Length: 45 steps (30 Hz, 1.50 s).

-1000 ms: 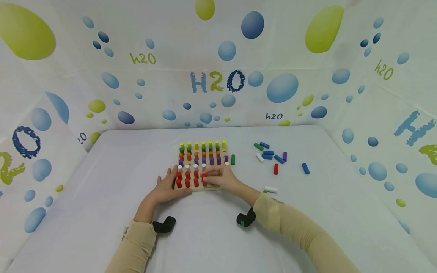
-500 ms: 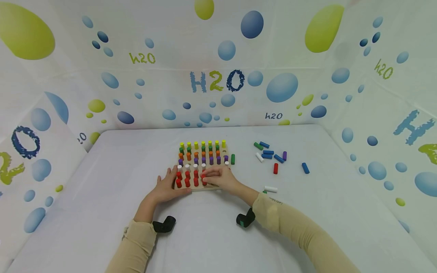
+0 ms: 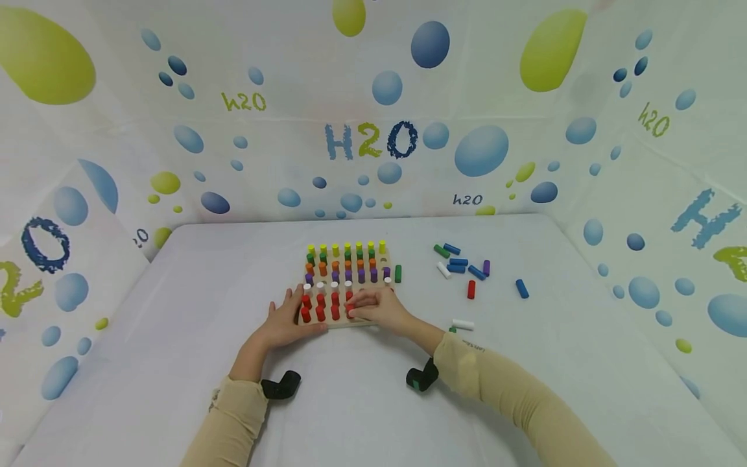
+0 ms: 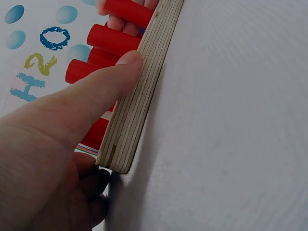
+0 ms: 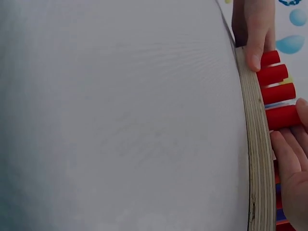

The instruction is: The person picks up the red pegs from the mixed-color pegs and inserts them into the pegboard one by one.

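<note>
A wooden pegboard (image 3: 344, 325) stands on the table with rows of upright yellow, green, orange, purple, white and red pegs. My left hand (image 3: 284, 322) holds its near left corner, the thumb (image 4: 122, 70) on the front edge and the fingers along the left side. In the front row, my right hand (image 3: 382, 310) pinches a red peg (image 5: 281, 118) between thumb and fingers. This peg stands right of several red pegs (image 3: 320, 313) in that row. Part of the board's right side is hidden behind my right hand.
Right of the board lie loose pegs: a green one (image 3: 398, 274) beside it, several blue ones (image 3: 457, 268), a red one (image 3: 471, 289), a purple one (image 3: 487, 268) and a white one (image 3: 463, 324) near my right forearm. A blue peg (image 3: 522, 288) lies farthest right.
My right hand has shifted slightly down and toward me at the red peg, whose top now shows less above the fingers. My left hand stays put at the corner.
</note>
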Tool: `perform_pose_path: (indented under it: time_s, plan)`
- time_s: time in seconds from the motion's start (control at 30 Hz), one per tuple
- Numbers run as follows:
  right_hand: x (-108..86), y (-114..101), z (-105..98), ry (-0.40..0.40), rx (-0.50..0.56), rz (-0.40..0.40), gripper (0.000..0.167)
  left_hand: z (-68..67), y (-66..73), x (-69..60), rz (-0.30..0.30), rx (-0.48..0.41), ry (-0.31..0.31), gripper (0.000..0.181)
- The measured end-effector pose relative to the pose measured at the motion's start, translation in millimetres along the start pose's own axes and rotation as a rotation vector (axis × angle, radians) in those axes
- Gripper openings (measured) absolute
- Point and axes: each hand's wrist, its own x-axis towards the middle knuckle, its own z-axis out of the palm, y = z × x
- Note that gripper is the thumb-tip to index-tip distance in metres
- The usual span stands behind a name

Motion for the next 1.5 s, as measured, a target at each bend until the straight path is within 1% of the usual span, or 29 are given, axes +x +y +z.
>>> perform_pose_path:
  time_s: [0.1,0.13,0.27,0.43,0.57,0.77,0.93,1.0,1.1,1.23,1.5]
  plan:
    - [3.8,11,1,0.012,-0.022,0.012,0.022,0.6,-0.2,-0.5,-0.002,-0.004,-0.002,0.113]
    - [3.9,11,1,0.014,-0.032,0.01,0.024,0.8,-0.2,-0.7,-0.003,-0.007,-0.001,0.113]
    - [0.7,7,-3,0.011,-0.094,0.033,0.031,1.2,0.4,-1.2,-0.001,-0.012,0.004,0.113]
    - [-4.6,1,-18,-0.011,-0.144,0.059,0.035,1.0,0.6,-1.2,0.002,-0.011,0.004,0.113]
    - [-8.1,-1,-34,-0.032,-0.151,0.039,0.034,0.3,0.6,-0.9,0.005,-0.013,0.006,0.112]
    - [-13.7,-4,-55,-0.073,-0.143,-0.014,0.036,-0.5,0.8,-1.5,0.008,-0.014,0.006,0.112]
    - [-26.1,-25,-65,-0.097,-0.124,-0.045,0.036,0.4,0.3,-1.5,0.007,-0.022,0.001,0.112]
    - [-30.9,-31,-69,-0.092,-0.122,-0.051,0.035,1.2,-0.4,-1.0,0.005,-0.021,-0.002,0.112]
    - [-35.1,-33,-75,-0.075,-0.119,-0.04,0.035,2.7,-0.3,-1.6,-0.002,-0.02,-0.004,0.112]
    - [-39.3,-32,-86,-0.053,-0.135,-0.034,0.036,3.3,0.2,-2.1,-0.008,-0.012,-0.005,0.112]
    - [-46.6,-27,-107,0.017,-0.169,-0.032,0.034,1.3,0.2,-0.5,-0.01,0.004,0.001,0.112]
